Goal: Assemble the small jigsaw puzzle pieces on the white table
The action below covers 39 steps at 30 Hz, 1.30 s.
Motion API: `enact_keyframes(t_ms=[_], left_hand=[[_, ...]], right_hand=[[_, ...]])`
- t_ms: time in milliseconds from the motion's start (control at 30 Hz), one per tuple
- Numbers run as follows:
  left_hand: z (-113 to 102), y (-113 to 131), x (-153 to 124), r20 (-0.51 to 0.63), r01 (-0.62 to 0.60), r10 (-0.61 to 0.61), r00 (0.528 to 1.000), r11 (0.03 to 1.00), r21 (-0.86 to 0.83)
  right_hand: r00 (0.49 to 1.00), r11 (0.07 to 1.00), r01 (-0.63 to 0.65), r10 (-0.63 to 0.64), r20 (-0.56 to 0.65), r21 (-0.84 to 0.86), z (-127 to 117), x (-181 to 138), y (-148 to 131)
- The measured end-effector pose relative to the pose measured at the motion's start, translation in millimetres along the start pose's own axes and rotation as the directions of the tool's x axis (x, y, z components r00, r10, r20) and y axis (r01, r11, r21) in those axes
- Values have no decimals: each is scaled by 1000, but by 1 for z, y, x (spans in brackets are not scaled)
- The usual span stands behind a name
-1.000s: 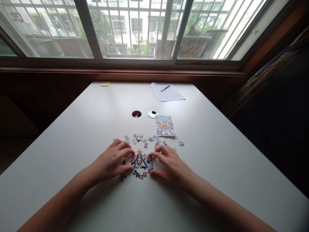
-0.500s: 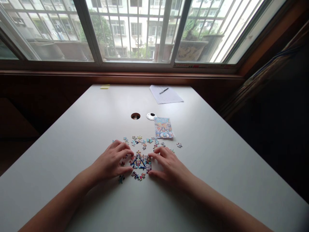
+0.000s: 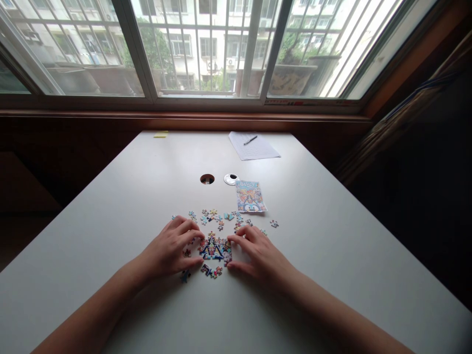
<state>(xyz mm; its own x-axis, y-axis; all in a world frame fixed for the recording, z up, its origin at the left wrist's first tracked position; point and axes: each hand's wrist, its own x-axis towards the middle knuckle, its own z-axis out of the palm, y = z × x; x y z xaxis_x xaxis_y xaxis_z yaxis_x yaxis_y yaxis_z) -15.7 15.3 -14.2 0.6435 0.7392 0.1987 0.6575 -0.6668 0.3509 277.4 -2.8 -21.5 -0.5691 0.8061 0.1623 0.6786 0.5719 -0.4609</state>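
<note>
A small block of joined, colourful puzzle pieces lies on the white table between my hands. My left hand rests palm down on its left side, fingers slightly curled, fingertips touching the block's left edge. On the other side my right hand lies flat, with index finger and thumb against the block's right edge. Neither hand lifts anything. Loose puzzle pieces are scattered just beyond the block, and a few more pieces sit below it.
A printed reference picture lies beyond the pieces. Behind it are a cable hole and its round cap. A sheet of paper with a pen and a yellow sticky note lie near the window.
Both hands stay pressed against the joined block, with only small finger shifts. The head camera has tilted slightly, so everything sits a little lower in view.
</note>
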Motion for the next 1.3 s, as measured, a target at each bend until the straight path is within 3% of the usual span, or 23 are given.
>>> enact_keyframes(t_ms=[1300], left_hand=[[0,0,-1,-11,-14,14,1000,1000,-1]], right_hand=[[1000,998,-5,6,-6,60,0,-1,4]])
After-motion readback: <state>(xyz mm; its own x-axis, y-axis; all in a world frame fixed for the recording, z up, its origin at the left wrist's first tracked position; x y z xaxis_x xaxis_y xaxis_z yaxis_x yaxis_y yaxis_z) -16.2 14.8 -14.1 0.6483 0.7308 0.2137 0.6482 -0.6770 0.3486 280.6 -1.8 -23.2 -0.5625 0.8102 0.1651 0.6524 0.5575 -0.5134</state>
